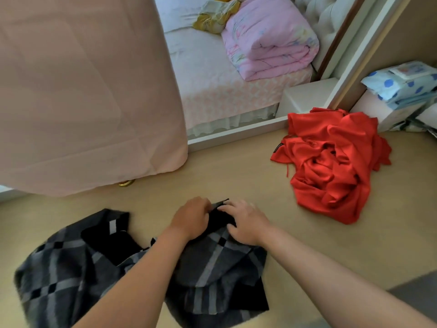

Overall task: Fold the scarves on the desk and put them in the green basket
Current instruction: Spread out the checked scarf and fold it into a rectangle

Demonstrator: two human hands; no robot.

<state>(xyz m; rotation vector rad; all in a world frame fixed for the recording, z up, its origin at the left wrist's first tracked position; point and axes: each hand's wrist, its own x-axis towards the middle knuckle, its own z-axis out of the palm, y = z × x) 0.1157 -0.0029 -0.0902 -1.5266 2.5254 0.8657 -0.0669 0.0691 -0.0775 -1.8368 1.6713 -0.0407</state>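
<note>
My left hand had its fingers curled round the far end of the grey scarf, pinching the dark edge. My right hand sat just beside it on the same end, fingers bent over the cloth and thumb on top. I took that for a grip too, though from my seat the pinch was less plain on that side. The two hands nearly touched, with a black corner poking out between them.

The grey scarf lay rumpled on the surface close to me, its other half trailing off to my left under my forearm. The red scarf lay in a crumpled heap well apart, at the far right of the surface. The basket was not in view.

I judged this the start of the first fold: one end gathered, nothing squared yet, nothing stowed. The next move called for drawing that end out straight and flattening the twisted length. Then I had to bring end over end with the edges matched. The loose left half looked likely to drag and bunch.
</note>
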